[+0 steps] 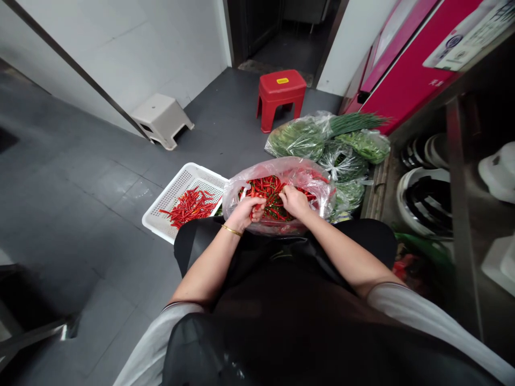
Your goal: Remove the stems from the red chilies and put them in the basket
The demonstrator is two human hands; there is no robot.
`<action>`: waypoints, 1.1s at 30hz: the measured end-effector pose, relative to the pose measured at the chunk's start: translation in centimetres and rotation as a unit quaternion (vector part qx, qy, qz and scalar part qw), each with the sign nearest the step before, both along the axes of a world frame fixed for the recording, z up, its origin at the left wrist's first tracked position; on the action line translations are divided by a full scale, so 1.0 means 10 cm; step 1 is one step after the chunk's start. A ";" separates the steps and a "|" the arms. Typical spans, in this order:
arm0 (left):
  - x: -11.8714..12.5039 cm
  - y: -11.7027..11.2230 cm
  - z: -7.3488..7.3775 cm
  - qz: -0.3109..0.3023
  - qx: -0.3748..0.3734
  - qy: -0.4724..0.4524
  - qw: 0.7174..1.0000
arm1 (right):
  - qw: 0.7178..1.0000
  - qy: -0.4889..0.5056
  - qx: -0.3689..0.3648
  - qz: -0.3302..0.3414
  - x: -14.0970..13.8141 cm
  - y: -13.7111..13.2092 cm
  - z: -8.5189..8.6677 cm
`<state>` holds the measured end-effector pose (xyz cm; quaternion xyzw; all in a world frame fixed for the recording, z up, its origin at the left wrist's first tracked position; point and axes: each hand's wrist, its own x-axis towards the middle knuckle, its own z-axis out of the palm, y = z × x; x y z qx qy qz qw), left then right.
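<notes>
A clear plastic bag (257, 170) full of red chili peppers (270, 188), many with green stems, lies open in front of my knees. Over the left part of the bag, my left hand (248, 210) is closed round a few red chilies, their tips showing between the fingers. My right hand (295, 202) is at the bag's right part, thumb and fingertips pinched together just above the chilies; what is between them is too small to make out. Left of the bag, a white perforated basket (157, 219) holds a heap of loose red chilies (191, 208).
Bags of green vegetables (300, 136) and a bundle of long green stalks (356, 123) lie beyond the bag at right. A red stool (281, 88) and a grey stool (161, 115) stand farther off. Metal shelving (462, 214) with bowls runs along the right.
</notes>
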<state>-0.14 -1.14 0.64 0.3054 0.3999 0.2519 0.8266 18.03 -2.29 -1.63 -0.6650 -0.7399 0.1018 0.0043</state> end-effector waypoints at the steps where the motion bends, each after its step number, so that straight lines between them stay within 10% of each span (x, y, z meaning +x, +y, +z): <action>1: -0.03 0.02 0.00 0.018 0.008 -0.026 0.999 | 0.999 -0.012 -0.048 -0.007 -0.01 0.02 -0.07; 7: -0.14 0.05 -0.05 0.089 0.070 -0.046 0.992 | 0.990 -0.036 -0.130 0.046 -0.07 0.09 -0.30; 11: -0.05 -0.02 -0.15 0.086 0.083 0.054 0.991 | 0.984 0.129 -0.117 -0.025 0.18 0.09 -0.21; 19: 0.15 -0.06 -0.28 -0.051 0.171 0.189 0.966 | 0.723 0.612 -0.291 -0.133 0.10 -0.15 -0.10; 24: 0.09 -0.10 -0.28 -0.124 0.213 0.214 0.945 | 0.683 0.632 -0.354 -0.092 0.12 -0.18 -0.06; 33: 0.22 -0.05 -0.37 0.017 0.280 0.183 0.942 | 0.616 0.707 -0.311 -0.152 0.03 0.03 -0.19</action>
